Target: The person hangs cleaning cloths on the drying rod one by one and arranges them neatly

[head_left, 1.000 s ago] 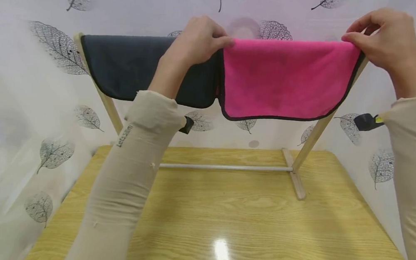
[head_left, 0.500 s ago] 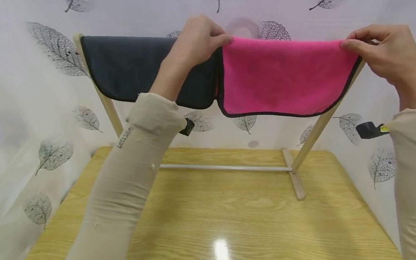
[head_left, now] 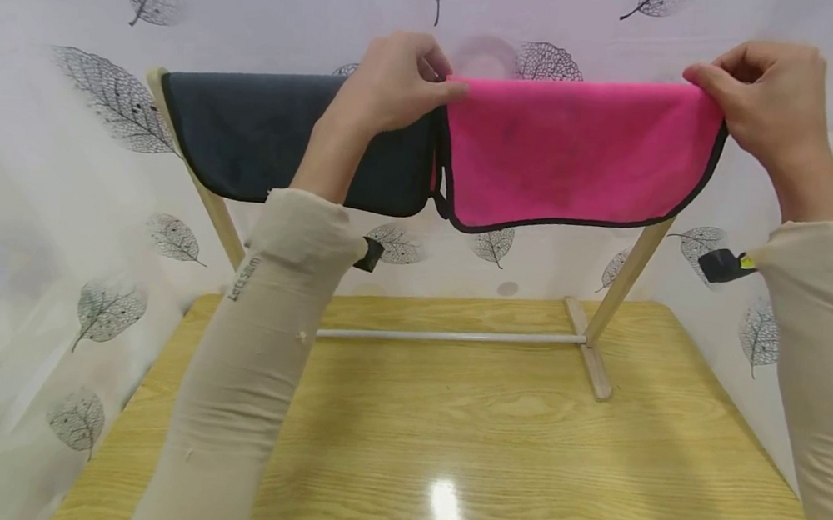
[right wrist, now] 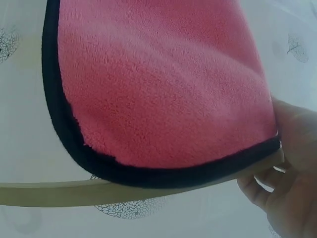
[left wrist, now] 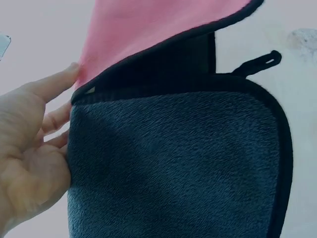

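Observation:
A pink towel [head_left: 577, 158] with black edging hangs folded over the top of a wooden rack. Beside it on the left hangs a dark grey-blue towel [head_left: 247, 139] with the same edging. My left hand [head_left: 384, 81] pinches the pink towel's upper left corner, thumb in front, and overlaps the dark towel in the head view. In the left wrist view, a black hanging loop [left wrist: 260, 63] sticks out between the two towels. At the upper right corner, my right hand [head_left: 774, 102] pinches the pink towel's folded edge near the rack's end. The top bar is hidden under the cloth.
The rack's right wooden post [head_left: 630, 268] rises from a crosswise foot [head_left: 589, 348], and a white lower bar [head_left: 454, 336] runs low across it. It stands on a wood-grain table [head_left: 503, 453]. Behind hangs a pale leaf-print curtain [head_left: 25, 256].
My right hand has dipped, then risen a little, shifting the pink towel's right edge outward over the post. The towel's lower hem sits slightly higher. My left hand has stayed nearly in place.

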`<act>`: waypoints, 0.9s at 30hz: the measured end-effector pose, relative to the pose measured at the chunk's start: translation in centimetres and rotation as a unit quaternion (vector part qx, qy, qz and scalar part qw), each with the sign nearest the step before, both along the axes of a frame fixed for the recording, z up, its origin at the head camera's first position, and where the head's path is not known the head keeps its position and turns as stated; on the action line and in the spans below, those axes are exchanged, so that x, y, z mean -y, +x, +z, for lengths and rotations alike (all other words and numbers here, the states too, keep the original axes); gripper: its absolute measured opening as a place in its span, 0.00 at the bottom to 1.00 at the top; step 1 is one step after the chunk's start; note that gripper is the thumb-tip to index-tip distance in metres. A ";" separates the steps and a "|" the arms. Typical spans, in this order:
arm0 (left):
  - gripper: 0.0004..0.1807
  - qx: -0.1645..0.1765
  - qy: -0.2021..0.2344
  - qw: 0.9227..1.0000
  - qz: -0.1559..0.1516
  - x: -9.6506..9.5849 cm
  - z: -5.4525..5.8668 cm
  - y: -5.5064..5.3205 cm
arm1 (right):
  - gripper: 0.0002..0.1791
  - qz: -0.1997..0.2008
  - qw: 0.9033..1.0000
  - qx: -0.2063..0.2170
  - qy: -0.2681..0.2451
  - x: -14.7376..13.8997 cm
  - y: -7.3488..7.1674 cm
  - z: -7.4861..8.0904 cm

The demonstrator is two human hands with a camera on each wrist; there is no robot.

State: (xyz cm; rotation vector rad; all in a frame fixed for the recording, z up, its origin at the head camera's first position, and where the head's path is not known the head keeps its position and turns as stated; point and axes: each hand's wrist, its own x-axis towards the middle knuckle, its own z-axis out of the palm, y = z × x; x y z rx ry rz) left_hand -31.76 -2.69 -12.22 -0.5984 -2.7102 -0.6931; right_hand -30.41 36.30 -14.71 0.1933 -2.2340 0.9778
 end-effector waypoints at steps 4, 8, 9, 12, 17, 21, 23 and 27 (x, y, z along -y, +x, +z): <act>0.27 0.016 -0.004 1.000 -0.016 0.5 0.4 0.1 | 0.16 0.009 1.000 0.003 -0.010 -0.2 0.1 -0.3; 0.19 0.005 -0.004 1.000 -0.027 0.5 0.5 0.2 | 0.15 0.009 1.000 0.002 -0.018 -0.3 0.0 -0.5; 0.19 0.001 0.000 1.000 -0.025 0.4 0.5 0.1 | 0.15 0.008 1.000 -0.001 -0.018 -0.3 0.0 -0.5; 0.17 -0.016 0.022 1.000 -0.016 0.0 0.3 0.0 | 0.16 0.005 1.000 -0.016 -0.018 -0.3 0.0 -0.7; 0.16 -0.049 0.055 0.997 0.022 -1.0 -0.3 -0.3 | 0.14 0.008 0.999 -0.049 0.015 -0.5 0.0 -1.3; 0.17 -0.054 0.065 0.995 0.050 -1.5 -0.6 -0.4 | 0.06 0.046 0.998 -0.039 0.008 -1.0 0.3 -1.9; 0.17 -0.055 0.062 0.995 0.051 -1.4 -0.6 -0.3 | 0.07 0.068 0.997 -0.027 -0.013 -1.3 0.5 -2.1; 0.18 -0.050 0.041 0.998 0.029 -0.9 -0.5 -0.3 | 0.07 0.089 0.995 -0.019 -0.047 -1.4 0.6 -2.1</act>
